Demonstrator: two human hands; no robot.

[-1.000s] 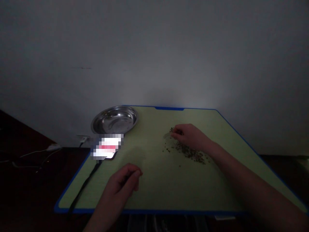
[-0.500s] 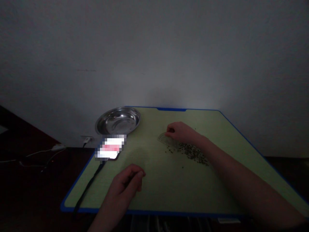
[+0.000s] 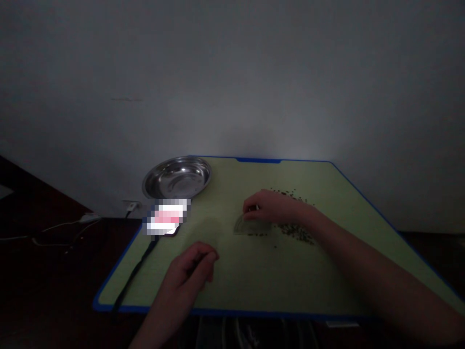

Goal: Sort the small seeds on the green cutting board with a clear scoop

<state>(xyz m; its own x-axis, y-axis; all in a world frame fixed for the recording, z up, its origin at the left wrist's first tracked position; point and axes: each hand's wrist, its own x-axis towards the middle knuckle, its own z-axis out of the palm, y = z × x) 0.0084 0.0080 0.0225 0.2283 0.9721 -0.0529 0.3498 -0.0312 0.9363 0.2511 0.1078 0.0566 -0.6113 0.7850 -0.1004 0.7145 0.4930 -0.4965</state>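
Note:
My right hand point(image 3: 272, 207) rests on the green table point(image 3: 254, 271), fingers curled on a small clear flat piece point(image 3: 250, 226) that lies against a scatter of small dark grains point(image 3: 294, 230). More grains point(image 3: 290, 195) lie behind the hand. My left hand point(image 3: 191, 271) sits near the table's front edge, fingers loosely curled; what they hold, if anything, I cannot make out.
A shiny steel bowl point(image 3: 177, 177) stands at the table's far left corner. A lit phone point(image 3: 165, 218) lies in front of it with a dark cable point(image 3: 132, 276) running off the front left edge. A wall stands behind; cords lie on the dark floor at left.
My right hand has pulled toward me and leftward, dragging the clear piece through the grains. The left hand has stayed nearly still.

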